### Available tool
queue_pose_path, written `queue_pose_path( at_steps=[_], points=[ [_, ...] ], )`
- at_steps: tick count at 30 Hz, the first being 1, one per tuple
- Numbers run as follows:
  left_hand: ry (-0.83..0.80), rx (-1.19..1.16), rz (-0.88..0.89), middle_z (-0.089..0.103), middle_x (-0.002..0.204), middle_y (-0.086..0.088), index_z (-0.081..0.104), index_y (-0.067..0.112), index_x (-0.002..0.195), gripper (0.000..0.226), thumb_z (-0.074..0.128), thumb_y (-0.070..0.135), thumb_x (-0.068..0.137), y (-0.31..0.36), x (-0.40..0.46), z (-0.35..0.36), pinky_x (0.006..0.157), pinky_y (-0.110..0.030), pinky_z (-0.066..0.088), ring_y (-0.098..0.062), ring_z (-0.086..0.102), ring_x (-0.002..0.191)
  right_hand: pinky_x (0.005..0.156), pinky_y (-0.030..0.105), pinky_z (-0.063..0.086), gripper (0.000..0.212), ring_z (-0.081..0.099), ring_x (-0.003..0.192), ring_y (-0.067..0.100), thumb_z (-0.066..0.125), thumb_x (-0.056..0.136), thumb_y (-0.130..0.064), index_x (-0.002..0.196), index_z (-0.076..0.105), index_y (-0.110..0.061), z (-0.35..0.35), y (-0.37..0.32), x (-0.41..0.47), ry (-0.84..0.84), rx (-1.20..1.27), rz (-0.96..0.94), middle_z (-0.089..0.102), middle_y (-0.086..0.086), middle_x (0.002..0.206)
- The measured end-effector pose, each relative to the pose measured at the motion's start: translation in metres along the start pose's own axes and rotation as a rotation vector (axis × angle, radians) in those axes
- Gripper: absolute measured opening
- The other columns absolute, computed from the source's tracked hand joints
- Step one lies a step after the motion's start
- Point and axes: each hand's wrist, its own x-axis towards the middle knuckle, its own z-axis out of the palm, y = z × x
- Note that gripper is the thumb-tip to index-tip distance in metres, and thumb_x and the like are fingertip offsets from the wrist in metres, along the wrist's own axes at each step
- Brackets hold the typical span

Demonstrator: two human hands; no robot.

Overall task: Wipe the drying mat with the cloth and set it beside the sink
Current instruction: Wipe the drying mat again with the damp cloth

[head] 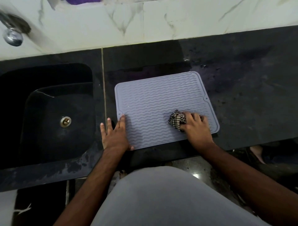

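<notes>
Blurred chrome at the upper left corner, probably a tap (12, 34), smeared by motion and cut by the frame edge. Purple scrap (83, 1) at the top edge, mostly cropped, too little showing to identify. Black sink (48, 113) swallowed in shadow, walls hard to separate from the basin floor; only the brass-toned drain (65, 121) clear.

Grey drying mat (164, 109) lying flat on the dark bench (250, 96), just right of the sink, beyond a pale seam line, turned slightly askew to the bench edge. Near left corner covered by the left hand (115, 133), part of the near right area by the right hand (196, 127). Rounded corners, raised rim, small round tabs at the left and right edges, surface ribbed in wavy rows; looks soft and rubbery, with faint wet glints in the middle.

Checked cloth (177, 120), brown and cream, bunched and crumpled, gripped by curled right fingers and pressed on the mat. Left fingers straight and spread, index finger and palm on the mat, the rest on the bench.

White marble-veined tiles (161, 21) behind; bench stone mottled and glossy with damp patches.
</notes>
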Motion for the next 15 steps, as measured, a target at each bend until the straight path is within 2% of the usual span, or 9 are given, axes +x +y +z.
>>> queue_pose_path(
  at_steps=[7,15],
  points=[
    [0.002,0.084,-0.082,0.005,0.170,0.008,-0.017,0.020,0.159,0.139,0.088,0.042,0.070,0.019,0.001,-0.001,0.120,-0.056,-0.017,-0.033,-0.011,0.155,0.089,0.051,0.037,0.037,0.052,0.110,0.037,0.044,0.084,-0.031,0.100,0.077,-0.028,0.015,0.039,-0.019,0.073,0.001,0.041,0.053,0.010,0.138],
    [0.017,0.094,-0.099,0.010,0.169,0.005,-0.013,0.018,0.160,0.139,0.090,0.037,0.068,0.026,0.002,0.000,0.122,-0.058,-0.010,-0.033,-0.006,0.155,0.091,0.051,0.034,0.037,0.046,0.110,0.036,0.043,0.087,-0.031,0.103,0.076,-0.025,0.019,0.085,-0.034,0.053,-0.033,0.118,0.049,0.011,0.137]
  ],
)
